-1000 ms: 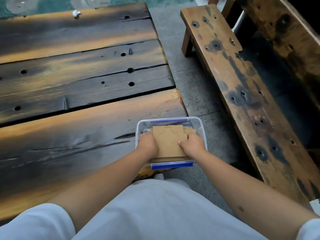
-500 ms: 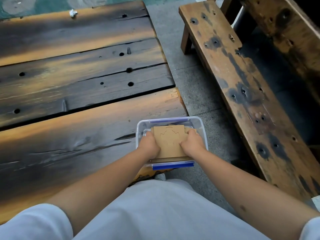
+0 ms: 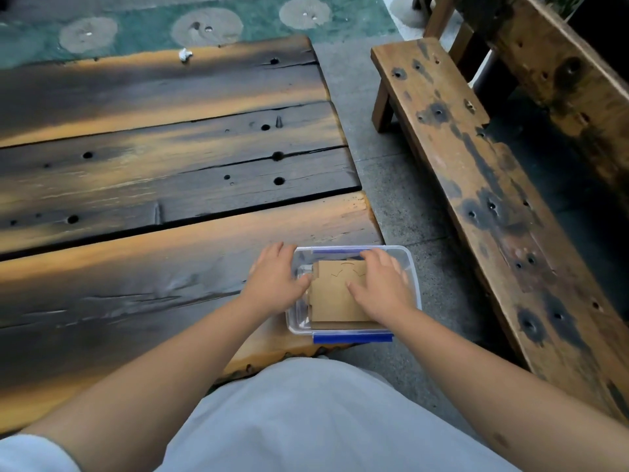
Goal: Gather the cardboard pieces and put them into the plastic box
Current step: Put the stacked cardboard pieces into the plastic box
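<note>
Flat brown cardboard pieces [image 3: 335,294] lie stacked inside clear rectangular plastic box [image 3: 410,270] at dark plank table [image 3: 153,206] corner. Left hand [image 3: 275,281] spread over box's left rim; right hand [image 3: 383,284] flat, fingers loose, pressing stack.

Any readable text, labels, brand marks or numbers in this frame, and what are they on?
None readable.
Flat brown cardboard piece in the clear plastic box: only cut curved lines, no letters.
Blue strip on the box's near edge: plain, no print visible.
Dark wooden plank table and wooden bench: no markings.
</note>
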A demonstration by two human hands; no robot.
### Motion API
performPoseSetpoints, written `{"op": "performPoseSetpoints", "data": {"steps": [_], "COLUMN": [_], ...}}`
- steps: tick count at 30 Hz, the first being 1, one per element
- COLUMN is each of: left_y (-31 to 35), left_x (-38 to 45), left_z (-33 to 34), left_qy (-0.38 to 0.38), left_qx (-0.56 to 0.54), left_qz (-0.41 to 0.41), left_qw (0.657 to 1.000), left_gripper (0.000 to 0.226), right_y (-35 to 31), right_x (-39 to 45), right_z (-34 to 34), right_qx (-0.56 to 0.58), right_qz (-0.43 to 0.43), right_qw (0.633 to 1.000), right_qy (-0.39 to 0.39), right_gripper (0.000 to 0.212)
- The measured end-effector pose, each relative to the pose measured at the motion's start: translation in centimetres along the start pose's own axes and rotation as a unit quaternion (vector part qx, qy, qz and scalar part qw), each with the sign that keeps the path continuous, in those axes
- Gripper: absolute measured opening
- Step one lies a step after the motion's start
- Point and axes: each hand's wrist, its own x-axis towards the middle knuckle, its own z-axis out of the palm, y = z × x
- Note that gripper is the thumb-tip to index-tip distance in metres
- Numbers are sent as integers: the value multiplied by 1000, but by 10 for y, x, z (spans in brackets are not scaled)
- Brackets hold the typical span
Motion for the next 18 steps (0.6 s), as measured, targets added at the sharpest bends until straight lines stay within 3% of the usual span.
{"op": "performPoseSetpoints", "data": {"steps": [8,18], "left_y": [-40,-78], "left_x": [-26,-65], "left_z": [-23,-53], "left_qy": [17,38], "left_qx": [214,234], "left_qz": [5,-23], "left_qw": [977,971], "left_gripper": [85,97], "right_y": [-30,-92], "right_x": [-4,-17], "right_z": [-3,10], "right_qx": [-112,-177], "right_qz": [-123,-174], "right_qw": [985,967], "right_qy": [-37,-59], "right_gripper": [89,110]}}
